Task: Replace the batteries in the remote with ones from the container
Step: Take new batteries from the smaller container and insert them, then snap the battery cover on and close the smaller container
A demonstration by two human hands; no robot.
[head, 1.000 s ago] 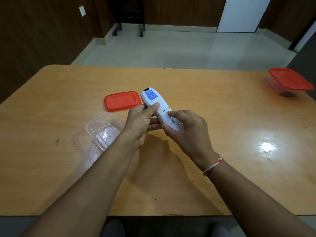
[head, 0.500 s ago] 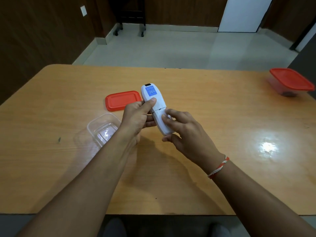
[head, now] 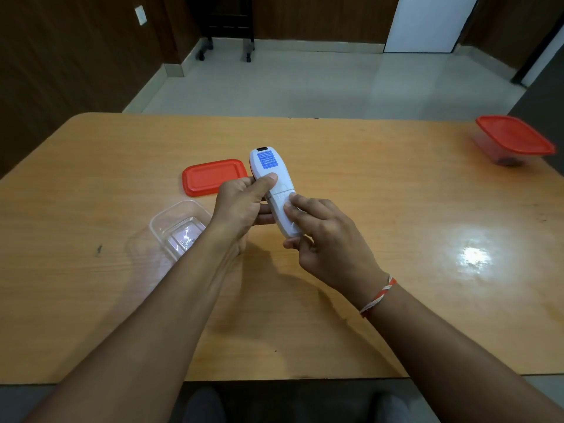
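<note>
My table is bare along its near edge and right side; 1 red lid and 1 clear container crowd my left, a lidded box blocks the far-right corner.

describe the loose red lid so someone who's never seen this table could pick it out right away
Start at the wooden table and find the white remote held over its middle. Flat on the wood just left of the remote's far end lies the red lid. Unlike the other red lid at the far right, it sits on no container.

Glossy wooden table, plastic remote
</note>
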